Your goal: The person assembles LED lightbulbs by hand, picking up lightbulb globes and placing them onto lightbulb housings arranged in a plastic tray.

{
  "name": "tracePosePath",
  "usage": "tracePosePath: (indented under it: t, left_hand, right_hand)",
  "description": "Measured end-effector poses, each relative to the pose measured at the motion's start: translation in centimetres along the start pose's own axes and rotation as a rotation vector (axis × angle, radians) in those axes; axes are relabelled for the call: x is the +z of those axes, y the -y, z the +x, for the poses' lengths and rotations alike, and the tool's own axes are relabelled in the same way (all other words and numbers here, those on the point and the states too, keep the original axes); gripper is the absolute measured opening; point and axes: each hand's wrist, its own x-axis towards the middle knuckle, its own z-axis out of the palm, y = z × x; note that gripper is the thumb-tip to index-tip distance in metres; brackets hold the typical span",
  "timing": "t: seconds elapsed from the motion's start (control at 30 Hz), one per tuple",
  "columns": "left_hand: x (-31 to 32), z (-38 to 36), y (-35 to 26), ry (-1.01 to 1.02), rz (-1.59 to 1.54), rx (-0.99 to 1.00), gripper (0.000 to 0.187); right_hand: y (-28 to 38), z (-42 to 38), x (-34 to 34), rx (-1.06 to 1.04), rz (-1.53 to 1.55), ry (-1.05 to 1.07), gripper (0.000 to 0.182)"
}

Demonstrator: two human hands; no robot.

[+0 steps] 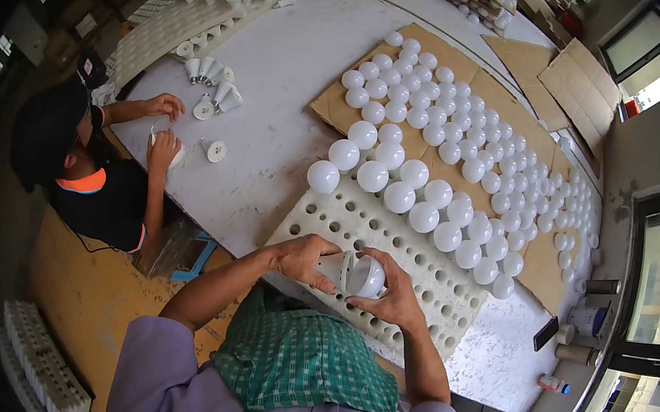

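Observation:
In front of my apron, my left hand (303, 260) is closed around a white cone-shaped bulb base (331, 266). My right hand (399, 297) grips a glossy white bulb cover (367, 278), its fingers curled around the dome. The cover's open side faces the base, and the two parts are close together between my hands. Below them lies a white foam tray (328, 220) with rows of round holes. Several white bulb covers (400, 198) stand in rows at the tray's far side.
Many more covers stand on cardboard (333, 109) beyond the tray. To the left, a person (106, 172) handles a white part near loose bulb bases (214, 79) and a filled tray (153, 47). A phone (546, 334) and a small bottle (553, 384) lie at the right edge.

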Motion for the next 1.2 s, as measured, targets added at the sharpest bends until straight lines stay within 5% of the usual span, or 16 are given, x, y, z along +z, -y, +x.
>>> tracePosePath:
  t: [0.7,0.87,1.2]
  left_hand:
    - [1.4,-2.8,0.5,0.006,0.097,-0.067,0.052]
    - [1.4,-3.2,-0.5,-0.045,0.082,0.029,0.055]
    - [1.3,-2.6,1.0,0.014,0.127,-0.047,0.057]
  right_hand:
    - [1.3,0.7,3.2,-0.046,-0.196,0.257,0.080]
    - [1.7,0.3,5.9,-0.374,-0.055,-0.085,0.073]
    - [0.5,1.3,6.6,-0.368,-0.036,-0.142,0.056]
